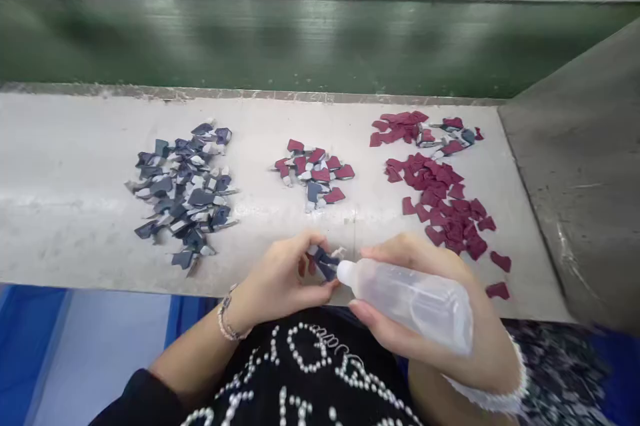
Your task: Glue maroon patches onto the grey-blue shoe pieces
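Observation:
Between the fingertips of my left hand [287, 276] is a small dark blue and white piece [325, 263], partly hidden by the fingers. My right hand [450, 279] is wrapped round a translucent squeeze bottle [415, 303], tilted so that its white nozzle points left. The nozzle tip meets the dark blue piece or sits right at it; I cannot tell which. Beyond my hands lies a small group of maroon-topped pieces [320, 173] with white undersides.
At the left is a heap of dark blue and white pieces [183, 189]. Flat maroon pieces [445, 203] are spread at the right, with a few assembled ones [453, 146] behind. A green wall strip [320, 46] backs the white table [75, 179]; a metal panel [585, 179] borders it right.

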{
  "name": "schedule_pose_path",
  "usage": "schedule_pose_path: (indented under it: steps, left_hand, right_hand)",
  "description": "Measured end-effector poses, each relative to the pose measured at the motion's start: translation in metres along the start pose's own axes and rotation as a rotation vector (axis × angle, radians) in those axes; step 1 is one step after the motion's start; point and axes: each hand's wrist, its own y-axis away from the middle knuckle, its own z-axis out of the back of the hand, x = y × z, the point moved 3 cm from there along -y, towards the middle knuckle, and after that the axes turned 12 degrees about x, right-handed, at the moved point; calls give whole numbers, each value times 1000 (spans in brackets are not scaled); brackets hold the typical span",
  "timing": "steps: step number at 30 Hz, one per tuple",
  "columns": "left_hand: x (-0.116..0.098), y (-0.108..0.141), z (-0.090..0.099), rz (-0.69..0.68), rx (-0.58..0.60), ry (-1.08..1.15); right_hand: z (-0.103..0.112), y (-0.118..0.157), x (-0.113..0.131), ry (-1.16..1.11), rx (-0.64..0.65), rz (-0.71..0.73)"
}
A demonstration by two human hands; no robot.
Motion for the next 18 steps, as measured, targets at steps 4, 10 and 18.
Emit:
schedule_pose_path:
  steps: [4, 10, 18]
  left_hand:
    - [-3, -4, 1, -2, 3, -10]
    - [-6, -4, 2, -28, 15, 6]
    - [-8, -5, 3, -54, 13, -20]
  right_hand:
    - [1, 3, 2, 21, -12, 3]
    - [0, 2, 2, 40, 1, 19]
    - [-2, 1, 2, 39, 29, 32]
